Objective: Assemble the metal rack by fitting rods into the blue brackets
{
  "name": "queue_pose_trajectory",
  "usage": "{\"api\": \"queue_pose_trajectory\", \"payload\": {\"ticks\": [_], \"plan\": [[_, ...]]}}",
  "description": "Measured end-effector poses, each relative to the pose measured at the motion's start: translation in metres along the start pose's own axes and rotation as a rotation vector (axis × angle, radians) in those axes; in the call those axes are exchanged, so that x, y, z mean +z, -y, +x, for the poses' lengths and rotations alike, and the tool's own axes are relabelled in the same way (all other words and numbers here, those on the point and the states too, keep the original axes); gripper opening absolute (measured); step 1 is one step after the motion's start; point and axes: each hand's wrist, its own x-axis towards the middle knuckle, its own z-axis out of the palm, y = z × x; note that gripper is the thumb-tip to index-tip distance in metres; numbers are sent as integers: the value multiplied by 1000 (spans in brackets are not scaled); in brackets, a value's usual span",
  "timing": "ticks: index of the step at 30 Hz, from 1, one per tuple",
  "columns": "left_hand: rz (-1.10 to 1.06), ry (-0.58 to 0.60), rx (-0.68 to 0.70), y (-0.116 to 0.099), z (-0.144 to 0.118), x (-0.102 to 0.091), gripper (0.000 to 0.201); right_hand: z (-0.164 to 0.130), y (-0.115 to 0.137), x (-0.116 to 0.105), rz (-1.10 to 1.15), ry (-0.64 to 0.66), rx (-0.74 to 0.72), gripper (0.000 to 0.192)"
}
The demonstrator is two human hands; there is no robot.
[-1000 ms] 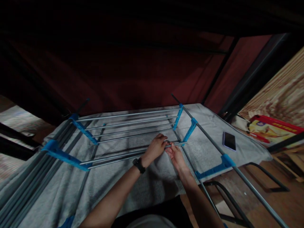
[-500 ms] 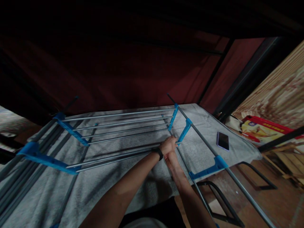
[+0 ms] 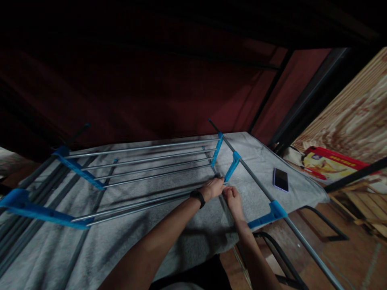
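Note:
A rack frame of grey metal tubes joined by blue plastic brackets lies across a grey cloth. My left hand (image 3: 214, 187), with a black band on its wrist, is closed around the right ends of the lower tubes (image 3: 145, 205), beside a blue bracket (image 3: 232, 167). My right hand (image 3: 234, 200) sits just right of it, thumb and fingers pinched together near the bracket's lower end. What those fingertips hold is too small to make out. Another blue bracket (image 3: 267, 218) on the long right-hand pole (image 3: 255, 177) is close to my right forearm.
A phone (image 3: 281, 179) lies on the cloth (image 3: 308, 193) at right. More long tubes and blue brackets (image 3: 45, 211) are at left. A red and yellow box (image 3: 332, 163) and wooden slats (image 3: 369, 207) stand beyond the right edge. Black metal legs (image 3: 328, 221) show below.
My right hand has come out from beneath my left wrist and moved right and slightly up, fingers pinched. My left hand stays at the tube ends. The view has shifted slightly.

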Motion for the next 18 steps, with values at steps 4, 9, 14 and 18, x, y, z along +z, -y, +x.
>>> {"api": "queue_pose_trajectory", "payload": {"ticks": [4, 9, 14, 18], "plan": [[54, -36, -41, -7, -2, -2, 30, 15, 11, 0, -20, -84, -167, 31], [98, -85, -55, -10, -1, 1, 32, 31, 28, 15, 65, 23, -153, 39], [117, -79, -37, -4, -2, -4, 37, 43, 35, 21, 75, 87, -122, 37], [128, -44, -38, 0, 0, -6, 36, 48, 29, 25, 60, 70, -131, 46]]}}
